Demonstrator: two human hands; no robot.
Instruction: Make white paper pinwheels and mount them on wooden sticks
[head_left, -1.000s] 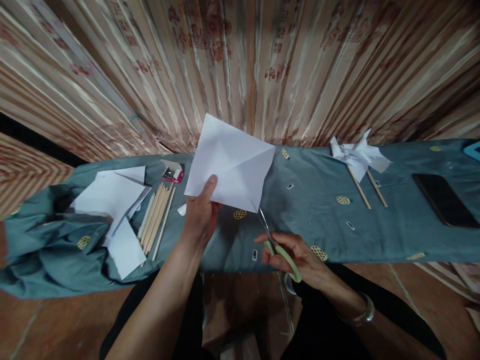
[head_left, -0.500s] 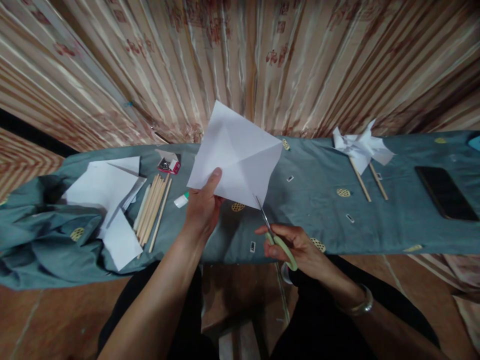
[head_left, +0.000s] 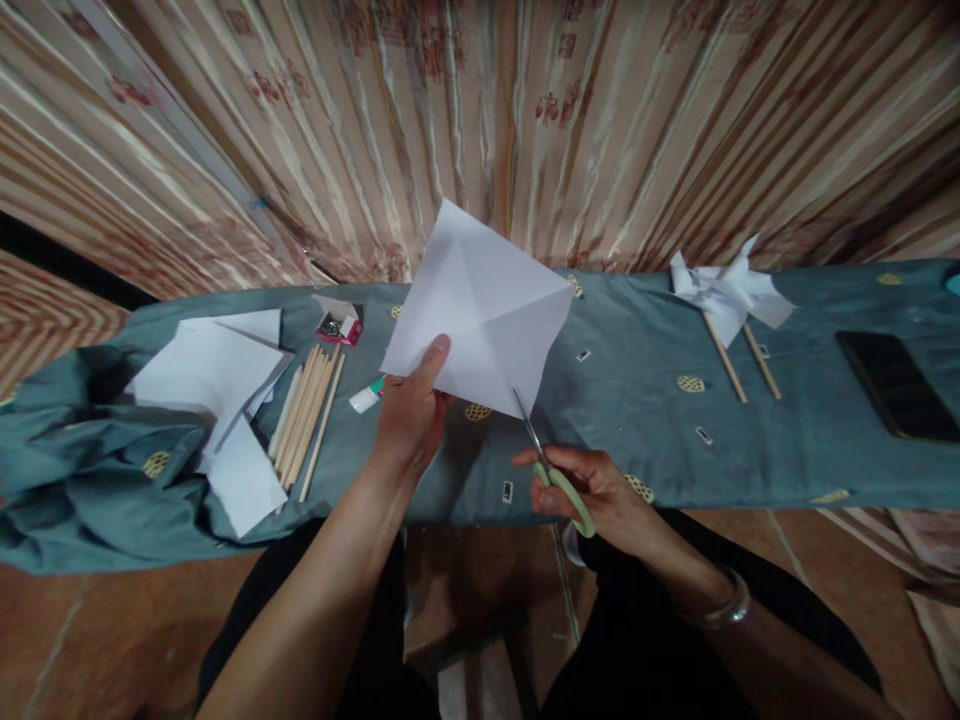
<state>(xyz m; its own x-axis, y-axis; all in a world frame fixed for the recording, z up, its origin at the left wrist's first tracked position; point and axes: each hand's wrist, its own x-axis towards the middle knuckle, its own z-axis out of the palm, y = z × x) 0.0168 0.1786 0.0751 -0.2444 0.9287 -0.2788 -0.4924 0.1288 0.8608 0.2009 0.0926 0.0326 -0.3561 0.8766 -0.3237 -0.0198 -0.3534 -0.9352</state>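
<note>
Over the near edge of the table (head_left: 450, 497), our left hand (head_left: 409, 420) pinches paper (head_left: 491, 290); our right hand (head_left: 600, 490) curls round scissors (head_left: 577, 507) at the paper's corner.

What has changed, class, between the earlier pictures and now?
The left hand has shifted the white paper sheet right over the cloth, uncovering more of the white-and-green tube. The scissors in the right hand now reach further in from the sheet's near corner. Nothing was taken hold of or let go. The paper pinwheels, smartphone and wooden sticks stayed put.
</note>
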